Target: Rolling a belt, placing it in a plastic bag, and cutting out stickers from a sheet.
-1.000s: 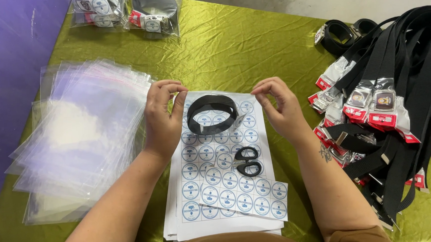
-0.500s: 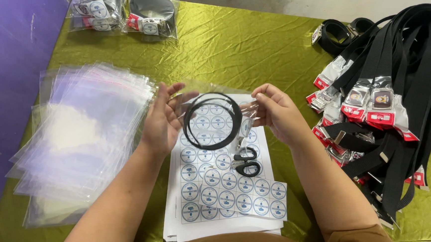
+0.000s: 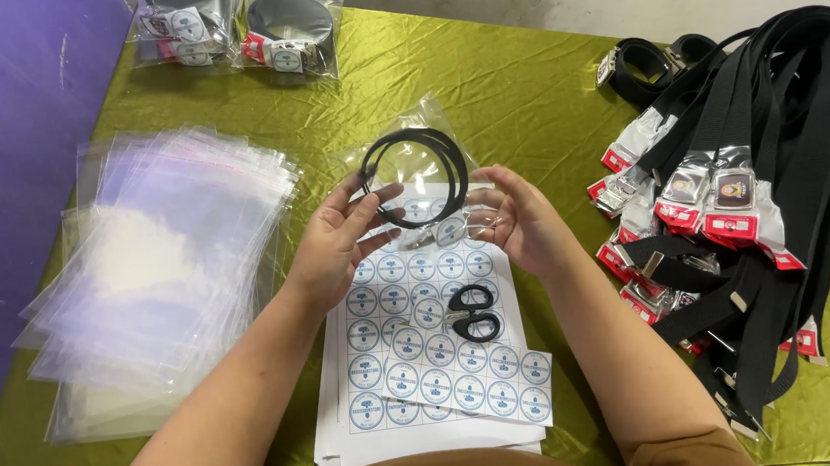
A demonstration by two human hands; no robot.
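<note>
Free: bare green cloth (image 3: 521, 83) betw. bagged belts (image 3: 234, 28) & hands. Blocked: L by clear-bag stack (image 3: 149, 278), R by black belt pile (image 3: 749, 203), front by sticker sheets (image 3: 423, 357) w/ scissors (image 3: 473, 313).

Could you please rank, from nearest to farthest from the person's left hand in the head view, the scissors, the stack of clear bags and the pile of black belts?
From the left hand:
1. Scissors, just below and to its right, lying on the sticker sheets.
2. Stack of clear bags, on its left side.
3. Pile of black belts, far across at the table's right edge.
</note>
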